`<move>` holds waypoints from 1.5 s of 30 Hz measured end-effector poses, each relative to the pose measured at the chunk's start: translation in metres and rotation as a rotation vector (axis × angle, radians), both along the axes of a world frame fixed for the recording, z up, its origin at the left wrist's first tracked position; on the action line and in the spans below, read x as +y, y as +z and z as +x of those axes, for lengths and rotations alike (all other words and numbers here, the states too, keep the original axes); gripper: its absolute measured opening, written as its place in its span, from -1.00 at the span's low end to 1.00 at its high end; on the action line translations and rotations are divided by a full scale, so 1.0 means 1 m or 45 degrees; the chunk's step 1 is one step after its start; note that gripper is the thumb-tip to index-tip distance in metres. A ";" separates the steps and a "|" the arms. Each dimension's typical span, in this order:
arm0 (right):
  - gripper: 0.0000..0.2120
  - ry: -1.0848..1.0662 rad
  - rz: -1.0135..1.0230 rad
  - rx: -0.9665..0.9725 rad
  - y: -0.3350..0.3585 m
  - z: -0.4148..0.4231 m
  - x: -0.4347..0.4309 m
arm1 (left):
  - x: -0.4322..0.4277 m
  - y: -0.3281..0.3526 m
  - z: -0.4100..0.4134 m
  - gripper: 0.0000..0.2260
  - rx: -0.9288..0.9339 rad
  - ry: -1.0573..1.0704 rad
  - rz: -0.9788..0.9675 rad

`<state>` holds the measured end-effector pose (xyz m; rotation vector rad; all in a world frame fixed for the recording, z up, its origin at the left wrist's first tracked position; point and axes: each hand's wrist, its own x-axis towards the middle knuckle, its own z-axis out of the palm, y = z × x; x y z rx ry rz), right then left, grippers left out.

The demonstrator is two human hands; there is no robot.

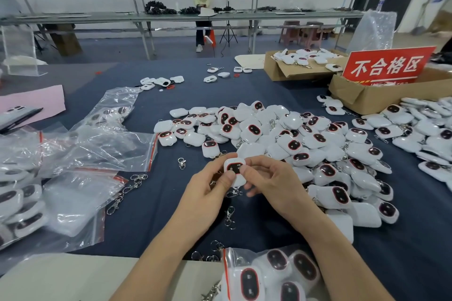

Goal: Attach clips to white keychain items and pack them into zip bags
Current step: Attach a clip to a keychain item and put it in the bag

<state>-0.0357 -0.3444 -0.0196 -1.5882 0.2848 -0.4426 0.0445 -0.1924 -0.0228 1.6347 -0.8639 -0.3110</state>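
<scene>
Above dark cloth | L hand & R hand both pinch white keychain item | red sign at cardboard box reads "不合格区"

1. Far across the room, a seated person in a headset works at a long grey bench, with a tripod just beside them.
2. Right, a red sign stands in a cardboard box.
3. Left, a pink sheet carries what may be a phone.
4. Far left, a clear plastic stand.
</scene>
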 end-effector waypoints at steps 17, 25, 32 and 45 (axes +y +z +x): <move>-0.93 0.019 -0.005 -0.006 -0.003 0.002 0.000 | -0.004 -0.002 -0.004 -0.71 0.010 0.120 0.049; -0.92 0.033 -0.063 0.006 -0.003 0.001 0.000 | -0.003 -0.001 -0.004 -0.72 -0.015 0.108 0.101; -0.91 0.022 -0.058 0.011 -0.004 0.001 -0.001 | -0.004 0.000 -0.005 -0.71 -0.007 0.115 0.081; -0.61 0.275 0.157 -0.034 0.004 -0.005 0.006 | -0.008 -0.003 -0.005 -0.58 0.049 0.166 -0.069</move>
